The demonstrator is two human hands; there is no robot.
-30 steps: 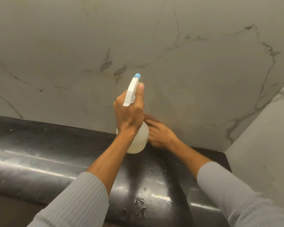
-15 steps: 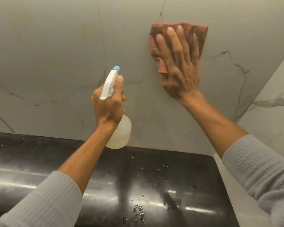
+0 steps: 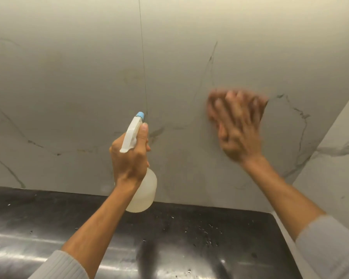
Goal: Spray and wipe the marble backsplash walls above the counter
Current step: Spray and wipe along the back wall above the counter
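Observation:
The marble backsplash [image 3: 89, 77] is pale with thin grey veins and fills the upper view. My left hand [image 3: 129, 160] grips a white spray bottle [image 3: 144, 188] with a blue nozzle tip, held upright in front of the wall and pointed at it. My right hand [image 3: 237, 125] is pressed flat on the wall to the right, blurred by motion. A reddish cloth [image 3: 263, 102] lies under its fingers, mostly hidden, only a blurred edge showing.
A dark glossy counter [image 3: 189, 238] with scattered water drops runs along the bottom. A second marble wall [image 3: 334, 168] meets the backsplash at a corner on the right. Grey sleeves cover both forearms near the lower edge.
My right hand rose from low on the wall behind the bottle to high up, then swept back down to mid-height with the cloth. The bottle stayed raised in my left hand.

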